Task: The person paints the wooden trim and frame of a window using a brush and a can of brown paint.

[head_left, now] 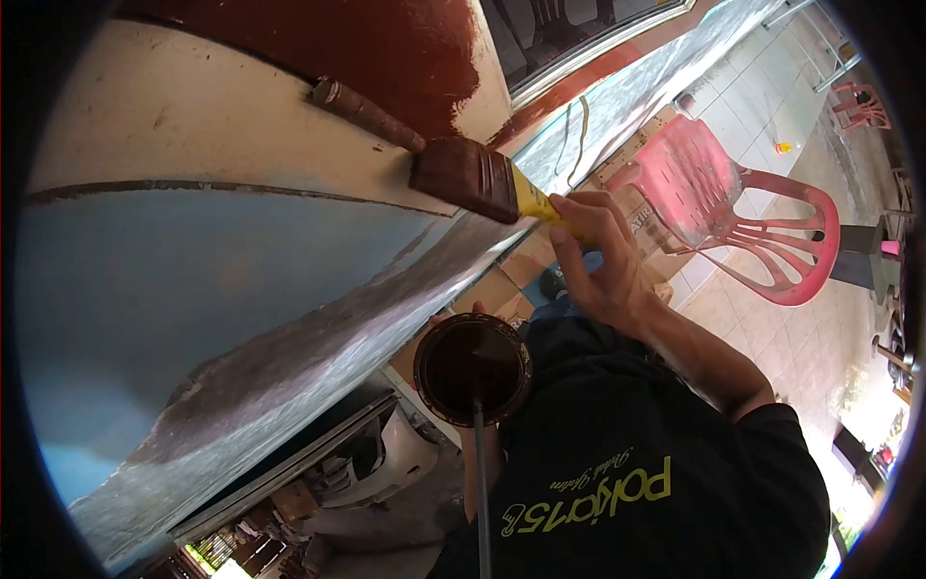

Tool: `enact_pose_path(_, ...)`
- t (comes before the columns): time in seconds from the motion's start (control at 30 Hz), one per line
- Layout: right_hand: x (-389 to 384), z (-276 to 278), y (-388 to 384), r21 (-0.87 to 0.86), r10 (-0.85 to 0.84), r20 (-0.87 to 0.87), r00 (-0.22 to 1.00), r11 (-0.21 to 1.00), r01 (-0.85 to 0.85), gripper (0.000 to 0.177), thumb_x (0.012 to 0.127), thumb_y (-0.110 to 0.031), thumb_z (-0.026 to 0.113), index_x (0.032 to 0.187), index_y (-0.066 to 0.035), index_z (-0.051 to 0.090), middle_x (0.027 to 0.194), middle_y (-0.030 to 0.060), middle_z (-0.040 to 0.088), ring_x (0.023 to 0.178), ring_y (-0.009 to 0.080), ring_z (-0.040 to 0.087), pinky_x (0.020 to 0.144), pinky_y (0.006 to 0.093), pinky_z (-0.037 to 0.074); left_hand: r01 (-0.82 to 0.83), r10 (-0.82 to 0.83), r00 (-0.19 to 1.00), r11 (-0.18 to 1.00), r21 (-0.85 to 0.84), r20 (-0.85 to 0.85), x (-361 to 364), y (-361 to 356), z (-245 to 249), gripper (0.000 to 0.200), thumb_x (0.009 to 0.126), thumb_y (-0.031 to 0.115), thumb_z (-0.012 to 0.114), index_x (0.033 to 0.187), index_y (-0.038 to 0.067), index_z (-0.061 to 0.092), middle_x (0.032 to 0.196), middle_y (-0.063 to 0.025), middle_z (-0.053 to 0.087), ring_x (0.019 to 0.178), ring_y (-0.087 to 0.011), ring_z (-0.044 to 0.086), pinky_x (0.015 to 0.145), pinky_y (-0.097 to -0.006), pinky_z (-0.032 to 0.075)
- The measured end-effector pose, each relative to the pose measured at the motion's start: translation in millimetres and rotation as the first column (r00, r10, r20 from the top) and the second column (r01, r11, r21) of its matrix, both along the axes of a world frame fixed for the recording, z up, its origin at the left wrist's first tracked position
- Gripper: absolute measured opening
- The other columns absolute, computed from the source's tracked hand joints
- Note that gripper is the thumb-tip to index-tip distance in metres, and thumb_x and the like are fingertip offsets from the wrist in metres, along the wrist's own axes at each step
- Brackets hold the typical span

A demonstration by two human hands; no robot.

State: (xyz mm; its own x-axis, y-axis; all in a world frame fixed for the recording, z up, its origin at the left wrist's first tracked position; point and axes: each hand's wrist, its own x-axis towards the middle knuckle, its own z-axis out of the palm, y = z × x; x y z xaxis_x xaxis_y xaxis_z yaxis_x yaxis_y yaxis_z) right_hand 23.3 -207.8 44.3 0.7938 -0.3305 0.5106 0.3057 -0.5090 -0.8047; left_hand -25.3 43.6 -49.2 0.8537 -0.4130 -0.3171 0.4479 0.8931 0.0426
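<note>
My right hand [603,256] is closed round the yellow handle of a wide paintbrush [468,180]. Dark brown paint coats its bristles and ferrule, and the bristle end lies against the cream-coloured frame [193,106]. A brown-painted cylindrical piece [371,114] on this frame meets the brush in the view. In front of my chest, my left hand [479,308] holds a round can [420,372] of dark brown paint from beneath. Only its fingertips show behind the rim; the can hides the rest. A thin grey rod [481,482] runs from the can's opening to the bottom edge.
Brown paint covers the panel [338,39] above the frame. A blue wall [231,280] with a bare grey strip runs along the left. A paint-stained red plastic chair [690,179] stands on the tiled floor, near cardboard [497,289]. A white curved object [410,454] lies below.
</note>
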Motion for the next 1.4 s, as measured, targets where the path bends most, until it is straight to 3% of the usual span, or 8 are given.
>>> enact_pose_path(0.23,-2,-8,-1,0.064,0.009,0.045,0.999,0.998,-0.011,0.031,0.085,0.002,0.065,0.116,-0.001,0.058,0.1,0.0165,0.062,0.079,0.0251,0.067,0.063,0.0308,0.055,-0.004,0.002,0.998,1.0,-0.022,-0.062,2,3,-4,0.074,0.085,0.034,0.07,0.144,0.006,0.035,0.141,-0.0197,0.045,0.132,-0.0357,0.041,0.108,-0.0603,0.029)
enact_pose_path(0.4,0,-10,-3,0.036,-0.023,-0.016,1.0,0.999,0.023,0.032,0.085,0.0,0.066,0.117,-0.002,0.059,0.101,0.0157,0.063,0.078,0.0232,0.067,0.061,0.0293,0.054,0.057,-0.055,0.995,0.998,0.025,-0.088,-1,16,-28,0.06,0.086,0.046,0.067,0.138,0.023,0.049,0.144,-0.0149,0.044,0.141,-0.0399,0.026,0.11,-0.064,0.03)
enact_pose_path(0.67,-5,-8,-1,-0.01,-0.057,-0.017,0.998,0.998,0.057,0.03,0.086,0.001,0.066,0.115,-0.002,0.06,0.1,0.0146,0.063,0.075,0.0205,0.066,0.057,0.0292,0.052,0.213,-0.191,0.974,0.954,-0.211,0.122,14,-9,19,0.038,0.098,0.043,0.048,0.133,0.027,0.055,0.144,-0.0141,0.045,0.137,-0.0371,0.034,0.106,-0.0615,0.038)
enact_pose_path(0.77,-7,-10,0,0.087,-0.091,0.012,0.996,0.992,0.09,0.028,0.086,0.002,0.064,0.114,-0.001,0.061,0.097,0.0144,0.063,0.073,0.0179,0.064,0.055,0.0281,0.051,0.114,-0.119,0.992,0.99,-0.084,-0.05,4,6,-5,0.051,0.094,0.047,0.053,0.139,0.024,0.047,0.144,-0.0192,0.042,0.133,-0.0434,0.036,0.105,-0.0592,0.038)
enact_pose_path(0.93,-22,-10,-18,0.144,-0.108,-0.056,0.993,0.983,0.115,0.024,0.091,0.0,0.06,0.115,0.001,0.059,0.094,0.0124,0.062,0.075,0.0135,0.061,0.063,0.026,0.049,0.104,-0.082,0.961,0.992,0.069,-0.265,-5,33,-42,0.069,0.09,0.056,0.055,0.146,0.019,0.039,0.143,-0.0249,0.04,0.126,-0.0487,0.042,0.105,-0.0565,0.037)
enact_pose_path(1.13,-34,-10,-33,0.291,-0.01,-0.106,0.994,0.956,0.04,0.026,0.096,-0.004,0.052,0.121,0.004,0.052,0.104,0.0153,0.061,0.098,0.019,0.064,0.081,0.0281,0.05,0.18,-0.189,0.976,0.979,-0.093,-0.11,6,30,-29,0.065,0.092,0.058,0.05,0.145,0.022,0.04,0.144,-0.0233,0.039,0.126,-0.0481,0.042,0.103,-0.0612,0.035)
enact_pose_path(1.23,-40,-2,-34,0.298,0.034,-0.142,0.989,0.955,0.01,0.025,0.1,-0.007,0.046,0.123,0.001,0.045,0.103,0.0153,0.062,0.076,0.0074,0.05,0.067,0.0213,0.043,0.189,-0.2,0.979,0.964,-0.189,-0.04,15,21,-17,0.061,0.093,0.056,0.05,0.144,0.024,0.04,0.146,-0.0219,0.037,0.128,-0.048,0.04,0.102,-0.0644,0.035)
enact_pose_path(1.4,-57,9,-38,0.445,0.101,-0.151,0.983,0.895,-0.024,0.025,0.101,-0.014,0.046,0.123,-0.001,0.045,0.091,0.0121,0.063,0.063,0.0061,0.045,0.057,0.0205,0.038,0.216,-0.207,0.976,0.92,-0.328,0.062,26,2,-14,0.055,0.095,0.053,0.048,0.144,0.028,0.041,0.149,-0.0195,0.034,0.131,-0.0479,0.037,0.099,-0.0698,0.035)
